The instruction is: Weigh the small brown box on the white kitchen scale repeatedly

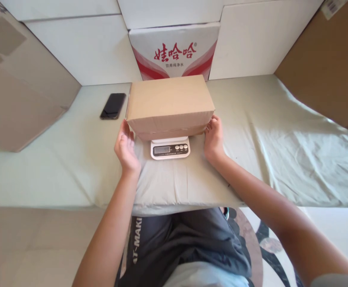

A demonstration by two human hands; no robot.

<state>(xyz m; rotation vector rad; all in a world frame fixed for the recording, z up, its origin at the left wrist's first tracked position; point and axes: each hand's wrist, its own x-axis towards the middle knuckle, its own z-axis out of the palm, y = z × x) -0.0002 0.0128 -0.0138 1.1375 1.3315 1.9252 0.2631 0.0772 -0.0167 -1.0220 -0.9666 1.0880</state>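
A closed brown cardboard box (171, 97) sits on or just over a small white digital kitchen scale (170, 149); whether its full weight rests there I cannot tell. The box hides most of the scale's platform, while the display and several round buttons face me. At the box's lower left corner, my left hand (126, 148) holds it with the thumb side up and the fingertips partly hidden. My right hand (214, 137) grips the lower right corner, its fingers curled against the side. The display's digits are too faint to read.
A black smartphone (113, 106) lies left of the box. Behind stand white cartons and a red-and-white carton (174, 52) with Chinese lettering. Large brown cartons flank the left (21, 87) and right (323, 59). A pale green cloth (72, 167) covers the surface, wrinkled at the right.
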